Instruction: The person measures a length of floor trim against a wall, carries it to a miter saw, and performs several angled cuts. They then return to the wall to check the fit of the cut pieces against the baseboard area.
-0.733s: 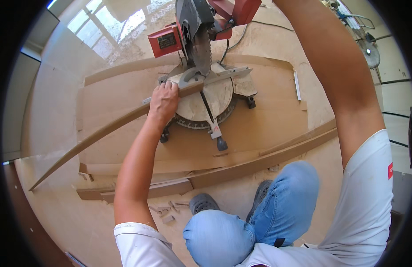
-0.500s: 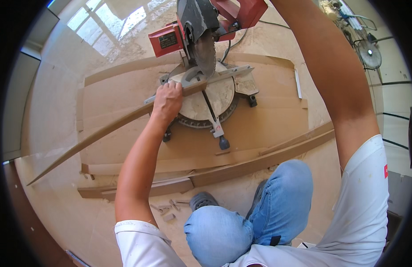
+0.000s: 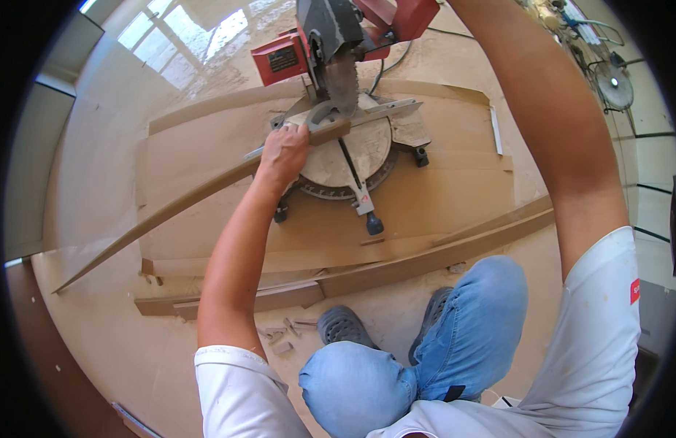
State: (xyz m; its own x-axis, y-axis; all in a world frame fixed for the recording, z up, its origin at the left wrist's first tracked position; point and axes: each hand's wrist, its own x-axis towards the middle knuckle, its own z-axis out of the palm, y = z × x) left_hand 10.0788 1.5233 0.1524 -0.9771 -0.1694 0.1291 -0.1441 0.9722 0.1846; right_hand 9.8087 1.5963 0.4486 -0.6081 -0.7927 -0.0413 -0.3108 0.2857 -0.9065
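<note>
My left hand [image 3: 283, 152] grips a long wooden strip [image 3: 185, 201], holding it against the fence of a red and grey mitre saw [image 3: 276, 62]. The strip's right end lies by the slotted round table [image 3: 356, 157], beside the toothed blade [image 3: 341, 91]. My right arm [image 3: 550, 124] reaches up to the saw's red handle [image 3: 415, 18]; that hand is at the top edge, its fingers hidden.
The saw stands on flattened cardboard [image 3: 455, 190] on a dusty floor. Long boards [image 3: 433, 255] lie in front, with small offcuts [image 3: 279, 332] near my shoes [image 3: 342, 325]. At the upper right are a round metal fan-like object [image 3: 612, 84] and cables.
The view has shifted slightly, moving the scene up and right in the picture. The saw head looks a little lower. My left hand still grips the strip, which has moved slightly right.
</note>
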